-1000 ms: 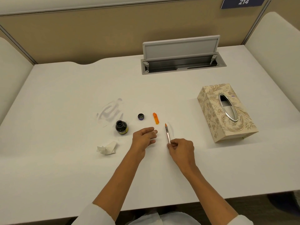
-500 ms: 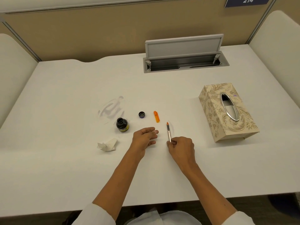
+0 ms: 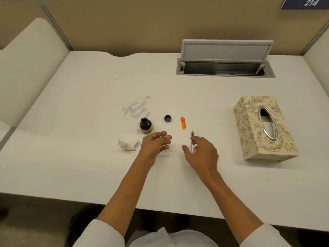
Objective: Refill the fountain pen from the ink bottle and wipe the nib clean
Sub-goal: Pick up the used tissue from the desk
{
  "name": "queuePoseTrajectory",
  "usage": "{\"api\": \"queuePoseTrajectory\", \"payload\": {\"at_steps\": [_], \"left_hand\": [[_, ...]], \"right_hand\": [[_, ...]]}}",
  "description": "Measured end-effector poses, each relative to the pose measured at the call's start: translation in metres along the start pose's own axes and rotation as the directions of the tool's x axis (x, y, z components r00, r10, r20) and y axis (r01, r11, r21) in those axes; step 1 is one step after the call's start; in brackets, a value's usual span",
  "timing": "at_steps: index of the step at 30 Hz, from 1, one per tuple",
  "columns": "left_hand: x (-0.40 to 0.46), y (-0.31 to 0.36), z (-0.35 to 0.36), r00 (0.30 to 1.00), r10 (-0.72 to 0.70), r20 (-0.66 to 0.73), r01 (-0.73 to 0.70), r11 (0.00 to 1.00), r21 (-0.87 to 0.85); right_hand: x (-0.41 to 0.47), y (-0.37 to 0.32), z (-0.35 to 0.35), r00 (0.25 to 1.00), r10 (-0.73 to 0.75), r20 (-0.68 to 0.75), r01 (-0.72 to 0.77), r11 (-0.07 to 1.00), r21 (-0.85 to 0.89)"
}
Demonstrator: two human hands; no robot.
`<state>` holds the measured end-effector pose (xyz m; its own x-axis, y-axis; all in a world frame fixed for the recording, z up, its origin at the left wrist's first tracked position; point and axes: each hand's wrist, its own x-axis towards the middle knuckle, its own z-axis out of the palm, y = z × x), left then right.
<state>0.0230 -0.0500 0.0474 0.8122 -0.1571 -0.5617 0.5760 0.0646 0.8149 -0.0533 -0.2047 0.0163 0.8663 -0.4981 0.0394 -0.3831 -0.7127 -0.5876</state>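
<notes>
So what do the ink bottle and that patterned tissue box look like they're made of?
The ink bottle looks like dark glossy glass, judging by the shine on its rim, though hard plastic is possible. The tissue box seems covered in matte beige fabric or embossed paper with a leafy pattern; its oval opening has a shiny, metal-looking rim.

Your right hand let go of the fountain pen. A second ago its fingers were curled round the rear of the barrel in a pinch; now they were spread and relaxed, thumb out to the left, with the hand hovering over the pen's back half. The pen lay on the bench, its orange nib end pointing away from you. Your head also turned, so the whole scene slid rightward in the view and the left side panel came further in.
</notes>
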Motion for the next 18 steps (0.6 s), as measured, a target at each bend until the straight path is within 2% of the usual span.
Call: {"api": "queuePoseTrajectory", "payload": {"at_steps": [4,8,12,15,18], "left_hand": [[-0.022,0.012,-0.029,0.991,0.125,-0.04,-0.126,0.992,-0.015],[-0.028,0.029,-0.073,0.937,0.265,-0.227,-0.268,0.963,0.02],[-0.013,0.031,-0.126,0.87,0.33,-0.367,-0.274,0.941,0.198],[-0.002,0.023,-0.156,0.888,0.32,-0.33,-0.181,0.903,0.389],[0.008,0.015,-0.171,0.941,0.265,-0.211,-0.142,0.874,0.464]], "right_hand": [[-0.006,-0.029,0.013,0.992,-0.093,0.084,0.08,0.987,0.139],[-0.016,-0.064,0.034,0.963,-0.158,0.216,0.108,0.968,0.226],[-0.019,-0.092,0.059,0.948,-0.123,0.293,0.015,0.938,0.345],[-0.015,-0.11,0.076,0.938,-0.048,0.345,-0.085,0.929,0.36],[-0.014,-0.123,0.093,0.919,0.008,0.394,-0.149,0.933,0.328]]}}
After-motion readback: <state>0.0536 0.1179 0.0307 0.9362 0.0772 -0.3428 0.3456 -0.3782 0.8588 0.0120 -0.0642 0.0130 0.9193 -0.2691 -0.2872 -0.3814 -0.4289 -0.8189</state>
